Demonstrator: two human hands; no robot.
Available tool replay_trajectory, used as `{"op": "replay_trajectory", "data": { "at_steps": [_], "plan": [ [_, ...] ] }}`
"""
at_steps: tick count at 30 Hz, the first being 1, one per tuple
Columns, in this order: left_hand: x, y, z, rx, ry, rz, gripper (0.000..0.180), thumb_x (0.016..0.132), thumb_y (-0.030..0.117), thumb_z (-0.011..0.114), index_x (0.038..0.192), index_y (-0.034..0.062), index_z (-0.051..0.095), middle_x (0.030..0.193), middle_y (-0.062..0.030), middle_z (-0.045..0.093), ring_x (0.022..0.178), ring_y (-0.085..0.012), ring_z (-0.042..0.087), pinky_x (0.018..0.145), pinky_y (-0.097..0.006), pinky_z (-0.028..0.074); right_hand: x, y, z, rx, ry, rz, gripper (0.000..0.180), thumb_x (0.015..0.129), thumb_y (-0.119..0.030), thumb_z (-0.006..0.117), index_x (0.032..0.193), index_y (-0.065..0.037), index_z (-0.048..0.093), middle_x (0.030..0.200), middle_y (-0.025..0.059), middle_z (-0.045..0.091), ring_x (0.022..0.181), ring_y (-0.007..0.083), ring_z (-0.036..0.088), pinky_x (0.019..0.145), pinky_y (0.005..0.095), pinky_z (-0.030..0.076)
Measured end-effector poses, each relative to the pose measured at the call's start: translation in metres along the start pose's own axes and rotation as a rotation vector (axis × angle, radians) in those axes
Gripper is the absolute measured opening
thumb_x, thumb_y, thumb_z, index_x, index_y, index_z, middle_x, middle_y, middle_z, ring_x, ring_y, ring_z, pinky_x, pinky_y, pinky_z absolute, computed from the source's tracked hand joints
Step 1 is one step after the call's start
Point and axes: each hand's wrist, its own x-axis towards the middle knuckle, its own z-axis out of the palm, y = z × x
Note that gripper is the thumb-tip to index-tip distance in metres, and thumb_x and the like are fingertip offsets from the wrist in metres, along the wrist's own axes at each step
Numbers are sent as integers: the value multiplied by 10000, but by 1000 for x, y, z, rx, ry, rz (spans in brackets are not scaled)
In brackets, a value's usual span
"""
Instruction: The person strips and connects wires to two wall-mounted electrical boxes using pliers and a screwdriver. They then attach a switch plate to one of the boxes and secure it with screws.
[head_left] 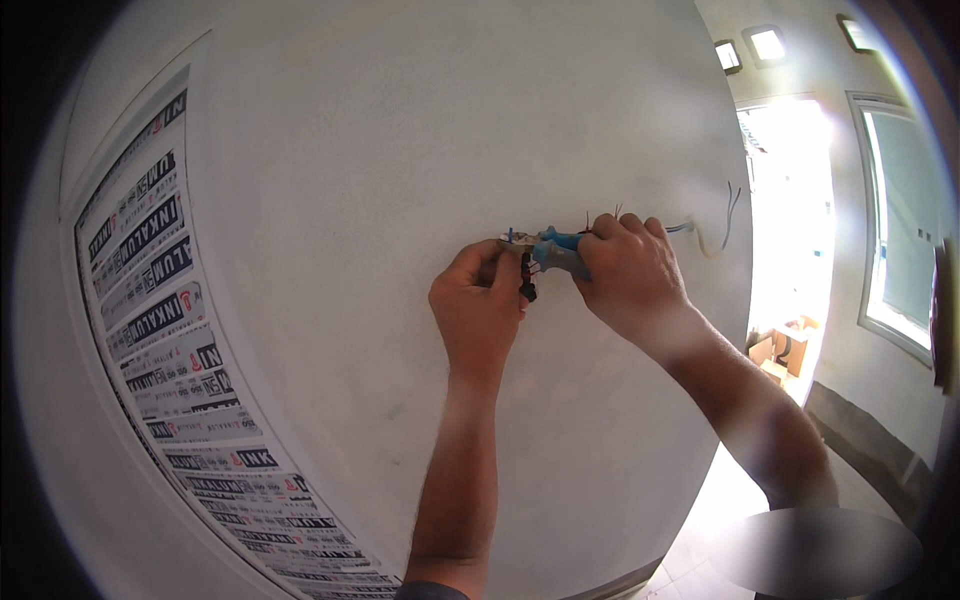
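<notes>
My right hand (632,268) is wrapped around the blue handles of a pair of pliers (560,250). Their metal jaws point left and meet a short piece of blue wire (511,236) just above my left fingertips. With thumb and fingers pinched together, my left hand (478,283) grips a small black part (527,290) with a reddish stretch and thin wire ends. Its exact kind is too small to make out. The fingers partly cover it, and both hands are close to the white wall.
Blue and white wires (722,228) stick out of the white wall (400,150) to the right of my hands. A panel (170,330) covered in printed film stands at left. Beyond the wall's right edge are a bright doorway (795,200), cardboard boxes (788,348) and a window (905,220).
</notes>
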Motion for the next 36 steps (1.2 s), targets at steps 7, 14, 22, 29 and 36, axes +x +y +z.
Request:
{"op": "replay_trajectory", "data": {
  "at_steps": [7,14,22,29,36],
  "plan": [
    [0,1,5,-10,53,-2,103,963,48,707,1017,-40,714,695,-78,711,506,-79,617,429,-239,448,2,-6,-2,59,-123,45,130,895,-154,677,831,-65,745,860,120,707,821,281,709,766,416,495],
    [-2,-5,12,-18,105,26,83,963,43,706,1015,-20,726,703,-71,713,525,-87,622,440,-246,448,0,-4,-2,210,-154,125,145,890,-133,668,828,-16,727,872,165,720,827,332,713,765,479,562],
    [3,-13,9,74,35,131,132,992,56,650,990,-25,753,673,-41,680,535,-75,579,500,-263,440,-2,1,11,121,-30,56,93,871,-58,652,847,0,720,983,193,697,917,341,712,770,460,592],
    [7,-3,-1,93,-78,18,155,993,98,675,1008,-26,766,670,-44,659,499,-85,570,429,-249,428,-1,5,13,26,-12,-6,68,864,-66,667,852,-20,716,939,150,691,888,305,720,761,436,588],
    [0,-1,5,72,-57,8,169,1010,62,614,1025,-44,744,709,-48,685,555,-87,600,498,-254,454,-2,2,2,54,-91,23,85,874,-67,657,837,-27,723,889,140,713,807,296,742,748,415,587]
  ]
}}
